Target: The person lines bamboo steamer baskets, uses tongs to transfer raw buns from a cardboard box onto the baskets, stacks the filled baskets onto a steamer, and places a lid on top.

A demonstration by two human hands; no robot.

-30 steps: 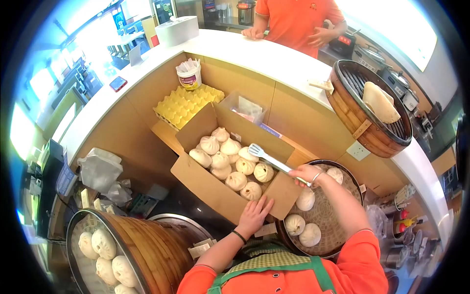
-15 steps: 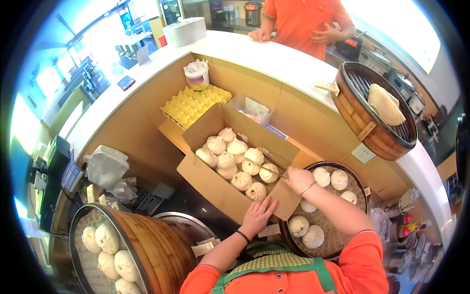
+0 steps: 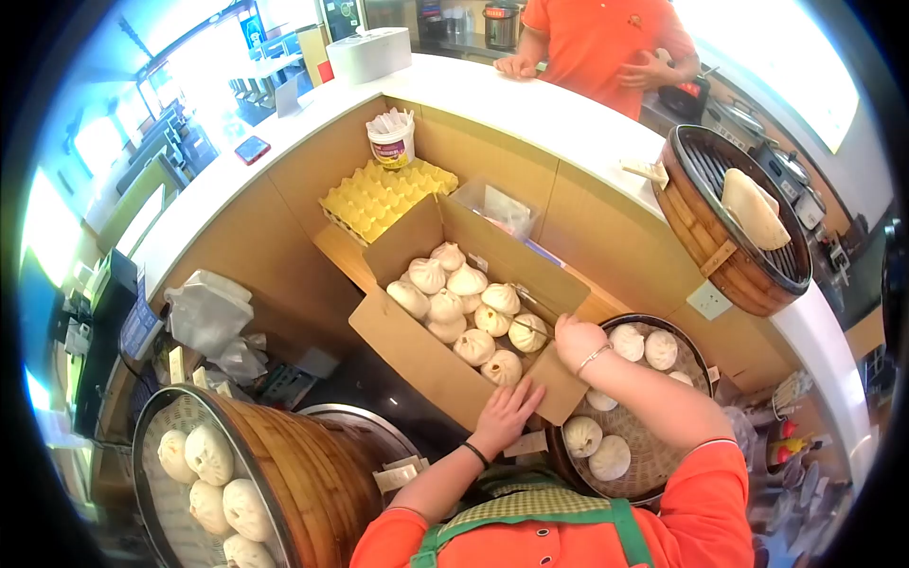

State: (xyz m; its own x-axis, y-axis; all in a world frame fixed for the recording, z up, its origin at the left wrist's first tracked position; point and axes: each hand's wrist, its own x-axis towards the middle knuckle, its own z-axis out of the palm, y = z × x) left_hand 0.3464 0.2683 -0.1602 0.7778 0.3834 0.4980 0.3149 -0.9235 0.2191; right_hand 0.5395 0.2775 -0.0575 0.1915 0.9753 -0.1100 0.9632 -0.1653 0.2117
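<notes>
An open cardboard box holds several white steamed buns. My right hand is closed around the end of thin metal tongs at the box's right side. The tongs' arms reach into the box beside a bun in its right corner; whether they grip it I cannot tell. My left hand lies on the box's near edge with fingers stretched out, touching the cardboard. Under my right forearm is a round bamboo steamer with several buns in it, partly hidden by the arm.
At lower left stands a tall bamboo steamer stack with buns on top. A yellow egg tray and a white tub sit behind the box. Another steamer rests on the white counter, where a co-worker in orange stands.
The whole view has shifted slightly, so everything appears a little further right and down. Both hands keep their places at the box, and the buns lie as before.
</notes>
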